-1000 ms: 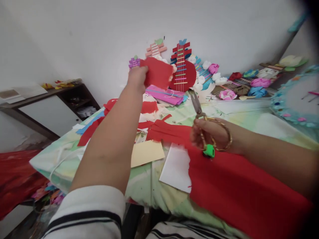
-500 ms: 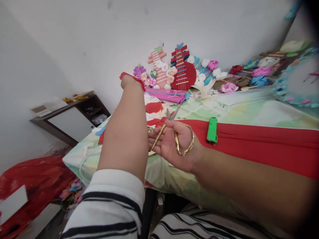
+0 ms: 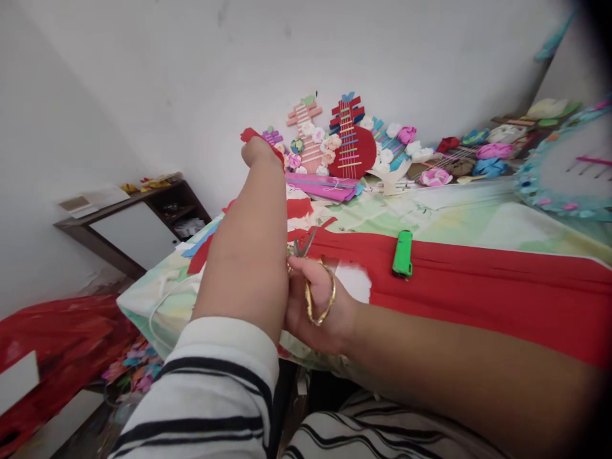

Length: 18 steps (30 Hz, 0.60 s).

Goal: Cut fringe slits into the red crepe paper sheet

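My left hand is raised at arm's length and closed on a small piece of red paper, of which only an edge shows above the fist. My right hand sits low beside the left forearm, fingers through the gold handles of a pair of scissors, blades slightly apart and pointing up. A long red sheet lies across the table under my right arm, with a green lighter resting on it.
The table has a pale green cloth. Paper guitars and paper flowers lean along the back wall. Red and blue scraps lie at the left. A dark side shelf and a red bag sit at left.
My left hand turned, so the red piece now shows only edge-on. My right hand drew the scissors back toward me and behind the left forearm. The camera swung left.
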Tool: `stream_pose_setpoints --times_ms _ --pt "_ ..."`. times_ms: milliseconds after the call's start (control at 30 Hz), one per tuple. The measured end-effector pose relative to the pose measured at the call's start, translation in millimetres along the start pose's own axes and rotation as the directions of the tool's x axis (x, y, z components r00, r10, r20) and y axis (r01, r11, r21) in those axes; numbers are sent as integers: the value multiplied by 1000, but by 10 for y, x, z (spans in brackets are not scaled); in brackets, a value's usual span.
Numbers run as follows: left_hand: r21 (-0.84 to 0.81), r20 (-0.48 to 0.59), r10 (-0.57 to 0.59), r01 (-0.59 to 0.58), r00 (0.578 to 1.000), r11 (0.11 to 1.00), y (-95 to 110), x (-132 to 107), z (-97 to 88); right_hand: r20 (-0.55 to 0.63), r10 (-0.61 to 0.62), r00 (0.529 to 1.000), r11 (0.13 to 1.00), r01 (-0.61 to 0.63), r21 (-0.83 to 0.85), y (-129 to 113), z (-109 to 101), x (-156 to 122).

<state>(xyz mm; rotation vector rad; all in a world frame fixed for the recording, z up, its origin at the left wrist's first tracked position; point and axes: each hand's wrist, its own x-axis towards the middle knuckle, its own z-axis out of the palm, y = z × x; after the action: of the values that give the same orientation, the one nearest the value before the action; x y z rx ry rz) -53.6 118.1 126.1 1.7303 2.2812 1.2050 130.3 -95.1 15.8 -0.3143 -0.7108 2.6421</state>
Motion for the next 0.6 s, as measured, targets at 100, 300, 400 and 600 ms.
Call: stream_pose_setpoints --times_ms 100,300,400,600 --pt "-92 -185 -94 78 978 993 -30 -7 -49 -53 64 996 996 -67 -58 -3 -99 -36" --pt "-218 -401 -166 82 901 973 -398 -75 -346 -153 -350 924 603 97 -792 -812 -402 -598" --pt "-214 -456 -162 69 875 974 -618 -169 -500 -167 -627 761 -64 -264 -962 -1472 -771 -911" --pt "-84 -341 -70 44 938 996 -816 -478 -549 -366 -587 722 -337 -629 -700 -1890 -1555 -960"
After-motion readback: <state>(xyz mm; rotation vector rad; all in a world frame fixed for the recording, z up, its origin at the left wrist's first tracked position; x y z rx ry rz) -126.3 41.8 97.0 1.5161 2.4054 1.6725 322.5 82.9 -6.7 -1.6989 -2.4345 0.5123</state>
